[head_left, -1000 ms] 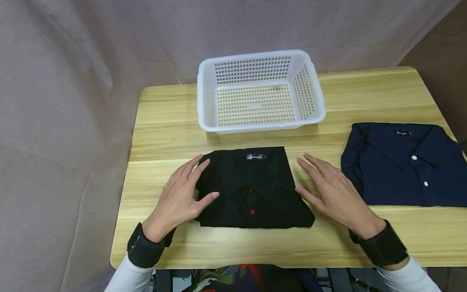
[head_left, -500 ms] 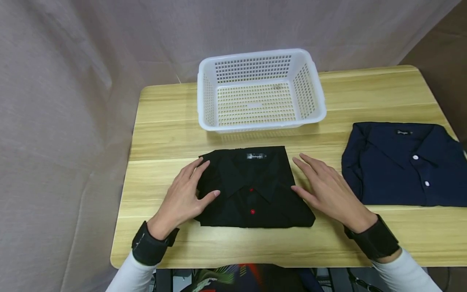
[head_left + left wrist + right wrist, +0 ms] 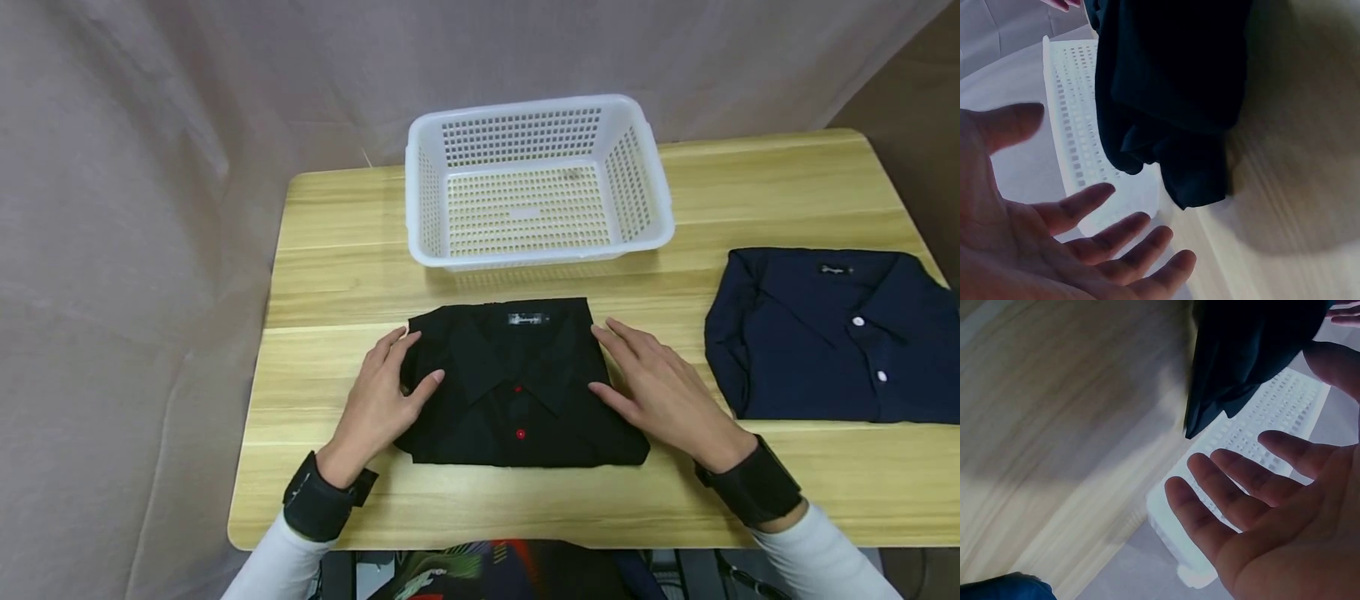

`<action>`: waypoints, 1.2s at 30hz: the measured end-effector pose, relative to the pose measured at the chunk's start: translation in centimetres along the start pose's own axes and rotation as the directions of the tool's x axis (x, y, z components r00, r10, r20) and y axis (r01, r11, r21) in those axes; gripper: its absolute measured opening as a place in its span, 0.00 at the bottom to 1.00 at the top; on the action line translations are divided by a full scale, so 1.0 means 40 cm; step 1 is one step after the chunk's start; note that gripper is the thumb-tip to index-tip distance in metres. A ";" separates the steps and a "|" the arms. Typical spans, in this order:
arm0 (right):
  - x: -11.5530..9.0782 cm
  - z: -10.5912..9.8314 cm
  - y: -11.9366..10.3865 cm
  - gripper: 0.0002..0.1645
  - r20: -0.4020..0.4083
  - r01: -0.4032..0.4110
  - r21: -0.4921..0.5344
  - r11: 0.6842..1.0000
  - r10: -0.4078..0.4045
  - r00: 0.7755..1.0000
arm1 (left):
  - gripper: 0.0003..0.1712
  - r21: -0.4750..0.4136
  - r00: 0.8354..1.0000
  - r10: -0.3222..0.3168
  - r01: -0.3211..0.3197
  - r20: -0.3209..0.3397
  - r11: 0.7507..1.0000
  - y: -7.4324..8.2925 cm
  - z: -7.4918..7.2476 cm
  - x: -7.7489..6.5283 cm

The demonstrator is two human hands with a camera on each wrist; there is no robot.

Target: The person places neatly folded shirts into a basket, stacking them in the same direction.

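Note:
A folded black shirt (image 3: pixel 517 375) with red buttons and a neck label lies flat on the table, collar toward the far side. At its left edge is my left hand (image 3: pixel 382 400), fingers spread and thumb over the cloth. My right hand (image 3: pixel 660 392) is beside the right edge, its thumb tip over the fabric. Both wrist views show relaxed, spread fingers with a gap to the folded black shirt (image 3: pixel 1172 75); neither hand grips anything. The right wrist view shows the shirt's edge (image 3: pixel 1235 356) beyond the fingers.
A white perforated plastic basket (image 3: pixel 536 258) stands behind the black shirt. At the right lies a folded navy shirt (image 3: pixel 817 342) with white buttons. The wooden table (image 3: pixel 337 250) ends at a grey cloth (image 3: pixel 150 250) on the left and back.
My right hand has moved left, closer to the black shirt's edge. My left hand has shifted slightly. The shirts have hardly changed.

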State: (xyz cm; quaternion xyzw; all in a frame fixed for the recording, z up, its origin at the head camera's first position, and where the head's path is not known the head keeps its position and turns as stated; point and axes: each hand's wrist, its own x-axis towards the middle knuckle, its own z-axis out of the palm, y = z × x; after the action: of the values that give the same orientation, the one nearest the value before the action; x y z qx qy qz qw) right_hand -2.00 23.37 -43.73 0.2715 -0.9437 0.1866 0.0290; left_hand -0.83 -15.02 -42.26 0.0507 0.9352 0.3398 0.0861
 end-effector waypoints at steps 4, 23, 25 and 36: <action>0.005 0.004 -0.005 0.47 0.018 -0.019 0.012 1.000 0.018 1.000 | 0.41 -0.042 0.999 -0.052 0.052 -0.003 0.998 -0.010 0.000 0.003; 0.064 -0.005 -0.023 0.46 0.431 -0.580 0.408 0.705 0.411 0.803 | 0.53 -0.436 0.946 -0.222 0.307 0.235 0.846 -0.009 0.026 0.014; 0.073 -0.002 -0.022 0.48 0.484 -0.618 0.454 0.642 0.404 0.776 | 0.52 -0.495 0.930 -0.217 0.344 0.298 0.798 -0.007 0.036 0.014; 0.072 0.024 -0.031 0.37 0.697 -0.694 0.717 -0.073 0.102 0.710 | 0.27 -0.803 0.853 -0.083 0.515 0.516 0.301 -0.019 0.060 0.022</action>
State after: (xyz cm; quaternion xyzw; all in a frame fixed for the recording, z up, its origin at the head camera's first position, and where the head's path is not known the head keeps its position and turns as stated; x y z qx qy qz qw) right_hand -3.75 20.58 -43.77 -0.0562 -0.5738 0.6951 -0.4294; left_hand -1.25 -13.94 -44.67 -0.1215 0.5354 0.7631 0.3409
